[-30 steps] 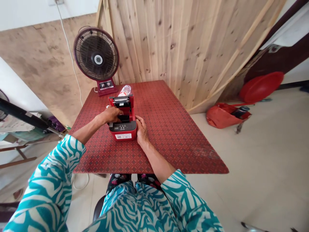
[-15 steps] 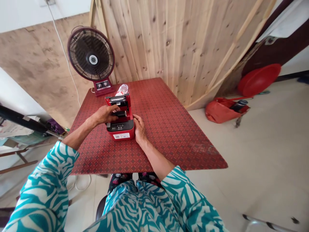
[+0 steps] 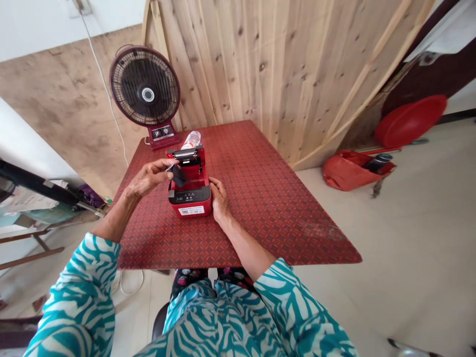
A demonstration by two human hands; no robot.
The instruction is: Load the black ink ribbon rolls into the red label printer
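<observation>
A red and black label printer (image 3: 190, 196) stands on the table with its lid tipped back and its inside showing. Between the thumb and fingers of my left hand (image 3: 147, 178) is a black roll (image 3: 179, 175), tilted and raised over the printer's left side. A thin pale end of it shows at my fingertips. My right hand (image 3: 219, 198) is cupped against the printer's right side, fingers together, gripping it there. A clear plastic bottle (image 3: 192, 139) lies right behind the lid.
A dark red fan (image 3: 148, 94) stands at the table's back left corner, before a wooden panel (image 3: 267, 69). The patterned table (image 3: 275, 213) has an edge close to my lap. On the floor at right are an orange-red bag (image 3: 340, 171) and a red basin (image 3: 411, 124).
My left hand has lifted the black roll from inside the printer, up and to the left, and tilted it. My right hand stays at the printer's side. The view has shifted slightly.
</observation>
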